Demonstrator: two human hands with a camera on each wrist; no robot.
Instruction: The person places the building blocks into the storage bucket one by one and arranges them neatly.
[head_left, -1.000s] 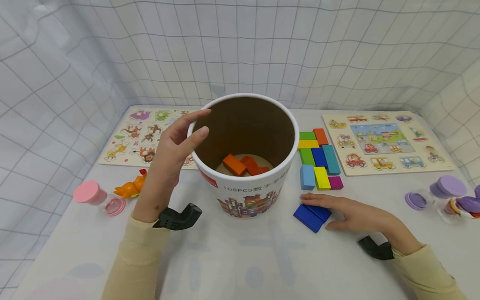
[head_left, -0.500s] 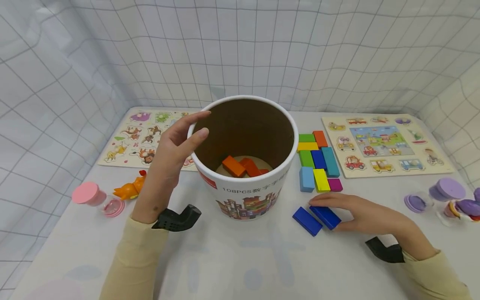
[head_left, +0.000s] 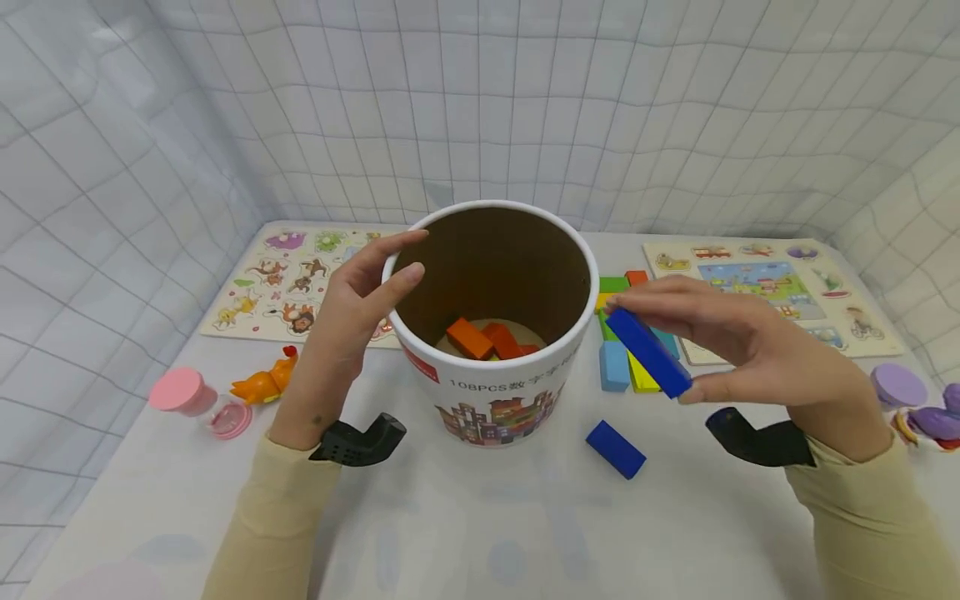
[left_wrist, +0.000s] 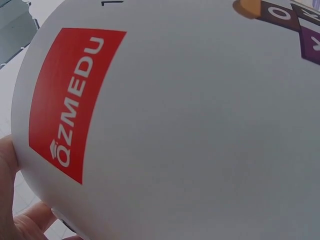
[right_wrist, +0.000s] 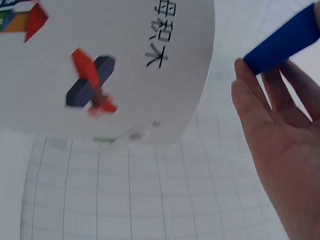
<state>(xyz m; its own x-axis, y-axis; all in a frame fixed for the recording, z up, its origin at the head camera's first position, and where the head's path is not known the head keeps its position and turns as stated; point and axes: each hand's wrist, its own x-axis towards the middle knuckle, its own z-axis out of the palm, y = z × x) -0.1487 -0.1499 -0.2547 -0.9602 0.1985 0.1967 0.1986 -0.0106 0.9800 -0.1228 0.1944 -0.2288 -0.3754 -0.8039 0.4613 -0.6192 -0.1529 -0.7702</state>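
My right hand (head_left: 757,350) pinches a blue block (head_left: 648,353) between thumb and fingertips, raised above the table to the right of the bucket. In the right wrist view the same block (right_wrist: 282,40) spans from the fingertips to the edge of the picture, beside the printed bucket wall. A second blue block (head_left: 616,450) lies flat on the table below. My left hand (head_left: 360,317) grips the left rim of a white paper bucket (head_left: 487,392), thumb and forefinger reaching over the edge. Inside the bucket are several orange-red blocks (head_left: 470,338). The left wrist view shows mostly bucket wall (left_wrist: 190,125).
Coloured blocks (head_left: 615,367) lie together right of the bucket, partly behind my right hand. Wooden puzzle boards stand at back left (head_left: 258,292) and back right (head_left: 847,287). A pink-lidded jar (head_left: 183,392), an orange toy (head_left: 264,383) and a purple lid (head_left: 898,386) flank them.
My right hand has separated one blue block from the other and lifted it up off the table. The other blue block stays put. The left hand keeps its place on the rim.
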